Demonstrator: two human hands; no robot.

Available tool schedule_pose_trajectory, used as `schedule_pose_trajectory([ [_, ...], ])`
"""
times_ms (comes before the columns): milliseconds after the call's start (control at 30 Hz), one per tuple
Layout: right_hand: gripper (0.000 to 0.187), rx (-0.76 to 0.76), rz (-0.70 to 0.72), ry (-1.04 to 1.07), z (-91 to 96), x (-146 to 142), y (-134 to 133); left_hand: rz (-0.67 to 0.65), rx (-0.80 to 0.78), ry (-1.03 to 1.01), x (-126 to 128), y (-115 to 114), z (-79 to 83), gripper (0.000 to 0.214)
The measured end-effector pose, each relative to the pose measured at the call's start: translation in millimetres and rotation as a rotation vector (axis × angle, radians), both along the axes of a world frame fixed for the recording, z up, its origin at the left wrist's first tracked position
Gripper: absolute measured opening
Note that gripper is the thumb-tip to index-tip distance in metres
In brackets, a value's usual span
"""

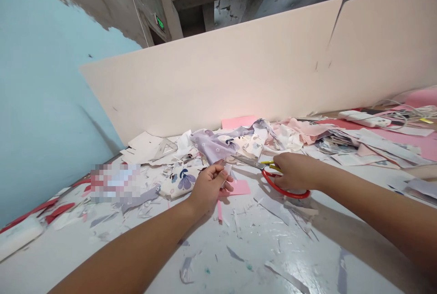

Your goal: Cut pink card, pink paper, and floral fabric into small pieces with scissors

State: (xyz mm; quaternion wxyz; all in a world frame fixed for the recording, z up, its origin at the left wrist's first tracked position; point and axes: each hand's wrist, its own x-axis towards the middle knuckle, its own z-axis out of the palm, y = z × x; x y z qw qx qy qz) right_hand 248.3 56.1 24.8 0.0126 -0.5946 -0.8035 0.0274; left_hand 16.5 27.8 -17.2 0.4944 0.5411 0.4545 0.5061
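Note:
My right hand (294, 172) grips a pair of scissors (278, 189) by its red and yellow handles. The blades point left, toward my other hand, and I cannot tell how far apart they are. With fingers curled together, my left hand (210, 187) pinches something too small to make out. Beneath its fingertips lies a pink piece (240, 187), flat on the table. A cream floral fabric piece (182, 179) rests just left of that hand. Behind the blades, a purple floral fabric (213, 144) is crumpled among other cloth.
Scraps and thin strips litter the white table (246, 248). A clear set square (166, 148) lies at the back left. Stacked cut pieces (339, 141) and a white power strip (364, 119) with cables are on the right. A pale partition (218, 75) closes off the back.

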Motion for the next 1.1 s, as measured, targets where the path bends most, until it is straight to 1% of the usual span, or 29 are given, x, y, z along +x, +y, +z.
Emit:
schedule_pose_trajectory([
  [100, 0.025, 0.000, 0.011, 0.045, 11.9, 9, -1, 0.047, 0.051, 0.016, 0, -1, 2.8, 0.028],
  [200, 0.036, -0.002, 0.040, 0.183, 17.9, 15, 1, 0.075, 0.115, 0.016, 1, -1, 4.5, 0.027],
  [233, 0.036, 0.006, 0.053, 0.233, 17.9, 15, 1, 0.078, 0.131, 0.017, 1, -1, 4.6, 0.027],
  [300, 0.031, 0.031, 0.101, 0.303, 15.3, 13, 1, 0.075, 0.153, 0.024, 1, -1, 4.2, 0.026],
  [400, 0.024, 0.018, 0.172, 0.375, 7.4, 7, -1, 0.061, 0.173, 0.041, 1, -2, 3.4, 0.025],
  [500, 0.024, -0.047, 0.139, 0.477, 0.7, -1, -6, 0.063, 0.174, 0.047, 0, -4, 4.0, 0.025],
  [600, 0.032, -0.108, 0.094, 0.558, 0.8, -6, -13, 0.074, 0.182, 0.052, 0, -5, 5.7, 0.026],
  [667, 0.038, -0.162, 0.088, 0.532, 4.2, -8, -20, 0.070, 0.190, 0.052, 0, -6, 7.1, 0.026],
  [767, 0.041, -0.213, 0.129, 0.458, 9.3, -10, -28, 0.074, 0.187, 0.041, 0, -7, 9.2, 0.025],
  [933, 0.039, -0.061, 0.215, 0.364, 11.1, -15, -32, 0.103, 0.193, 0.039, 1, -9, 12.6, 0.024],
  [1100, 0.039, 0.009, 0.236, 0.307, 10.2, -17, -30, 0.097, 0.197, 0.037, 1, -12, 13.8, 0.022],
])
